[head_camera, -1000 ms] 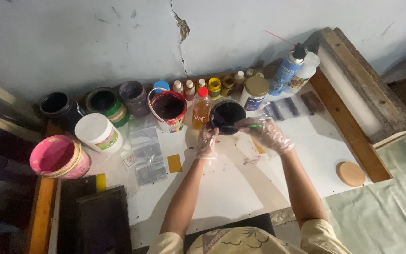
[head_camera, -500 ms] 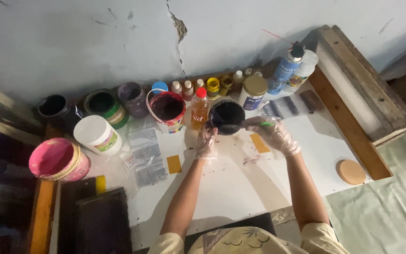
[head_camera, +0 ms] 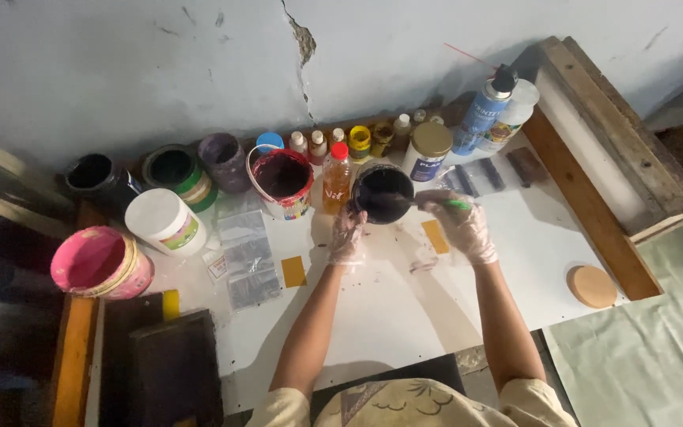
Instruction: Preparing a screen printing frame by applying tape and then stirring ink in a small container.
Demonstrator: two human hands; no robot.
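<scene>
Both my hands wear thin clear gloves. My left hand [head_camera: 348, 235] grips the near side of a small black pot of dark paint [head_camera: 382, 192], which is held above the white table [head_camera: 405, 308]. My right hand [head_camera: 462, 224] is closed on a green-handled stirring tool [head_camera: 446, 203] whose dark end reaches into the pot. A small bottle of orange liquid with a red cap [head_camera: 337, 177] stands just left of the pot.
Along the wall stand a red-rimmed bucket of dark paint [head_camera: 281, 181], several paint tubs, small bottles, a white jar with a gold lid [head_camera: 428, 149] and a blue spray can [head_camera: 481, 112]. A pink bucket [head_camera: 100, 263] sits far left, a wooden frame [head_camera: 602, 150] at right, a round cork disc [head_camera: 592, 285] beside it.
The pot and both hands have kept their place over the table while my right hand shifts the tool slightly inside the pot. The camera view has drifted a little.
</scene>
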